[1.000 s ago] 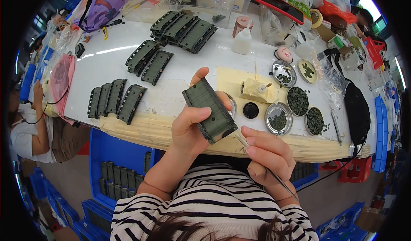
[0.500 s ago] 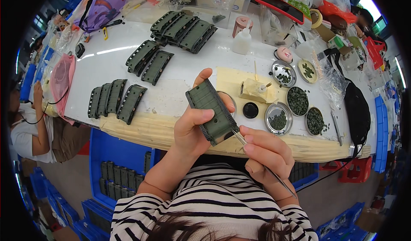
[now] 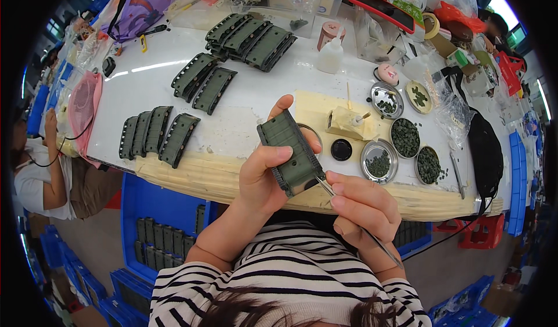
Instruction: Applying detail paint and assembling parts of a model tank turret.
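Observation:
A dark green, ridged rectangular part (image 3: 289,153) is tilted above the table's front edge, gripped by my left hand (image 3: 261,173) with the thumb across its face. My right hand (image 3: 369,208) pinches metal tweezers (image 3: 372,238), whose tips touch the lower right edge of that part. Whether anything sits between the tips is too small to tell. Close by on the table are a steel dish (image 3: 379,161) of small green pieces and a round black cap (image 3: 341,149). Similar green parts lie in groups to the left, one of them a curved part (image 3: 179,140).
Tins of green bits (image 3: 405,137) stand on the right, near a second pair of tweezers (image 3: 457,175). A yellowish block (image 3: 350,123) and a white squeeze bottle (image 3: 330,57) are farther back. Below the table edge is a blue crate (image 3: 152,198). Another person (image 3: 43,170) sits at far left.
The green part has turned very slightly in my left hand. My right hand keeps the tweezers at the same edge, and the rest of the scene looks unchanged.

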`<state>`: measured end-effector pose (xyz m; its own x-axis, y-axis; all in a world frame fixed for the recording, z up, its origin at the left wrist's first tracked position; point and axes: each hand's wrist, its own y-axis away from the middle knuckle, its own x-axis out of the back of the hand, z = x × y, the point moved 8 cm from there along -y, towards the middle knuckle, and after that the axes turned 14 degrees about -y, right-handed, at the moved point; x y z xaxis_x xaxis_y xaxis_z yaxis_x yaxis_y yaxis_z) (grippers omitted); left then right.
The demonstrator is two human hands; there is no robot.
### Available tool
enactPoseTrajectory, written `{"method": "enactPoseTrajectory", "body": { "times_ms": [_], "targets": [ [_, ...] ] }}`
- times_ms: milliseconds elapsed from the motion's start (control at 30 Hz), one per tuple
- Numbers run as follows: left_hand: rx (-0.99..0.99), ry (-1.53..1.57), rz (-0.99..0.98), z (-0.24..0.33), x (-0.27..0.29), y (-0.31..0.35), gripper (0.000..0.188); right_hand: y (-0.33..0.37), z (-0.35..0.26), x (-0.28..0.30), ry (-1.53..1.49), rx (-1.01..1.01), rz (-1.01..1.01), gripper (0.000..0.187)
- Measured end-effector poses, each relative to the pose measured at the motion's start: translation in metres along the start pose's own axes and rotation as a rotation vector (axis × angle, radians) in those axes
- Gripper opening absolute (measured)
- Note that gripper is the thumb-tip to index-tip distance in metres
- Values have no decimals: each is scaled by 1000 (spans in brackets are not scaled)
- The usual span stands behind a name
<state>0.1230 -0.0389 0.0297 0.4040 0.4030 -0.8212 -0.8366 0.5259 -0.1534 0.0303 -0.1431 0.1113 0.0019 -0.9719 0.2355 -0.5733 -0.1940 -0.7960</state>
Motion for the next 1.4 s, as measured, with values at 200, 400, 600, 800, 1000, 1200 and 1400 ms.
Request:
{"method": "enactPoseTrajectory", "body": {
  "times_ms": [200, 400, 600, 800, 1000, 1200, 1400],
  "targets": [
    [-11, 13, 0, 0, -1, -1, 73, 1, 1, 1, 0, -13, 21, 31],
    [39, 106, 11, -4, -1, 0, 59, 4, 5, 7, -104, -119, 66, 37],
    [291, 493, 92, -26, -2, 5, 53, 5, 5, 15, -144, -73, 123, 37],
    [370, 531, 163, -32, -8, 6, 55, -11, -4, 10, 116, -44, 73, 38],
    [368, 549, 196, -32, -8, 4, 57, -16, -4, 9, 117, -10, 44, 37],
    [296, 439, 206, -21, 1, 7, 51, -17, -2, 13, 22, -42, 91, 34],
    [-119, -72, 339, 39, 26, 18, 45, 3, 50, 18, -37, -425, 130, 12]
  ]
}}
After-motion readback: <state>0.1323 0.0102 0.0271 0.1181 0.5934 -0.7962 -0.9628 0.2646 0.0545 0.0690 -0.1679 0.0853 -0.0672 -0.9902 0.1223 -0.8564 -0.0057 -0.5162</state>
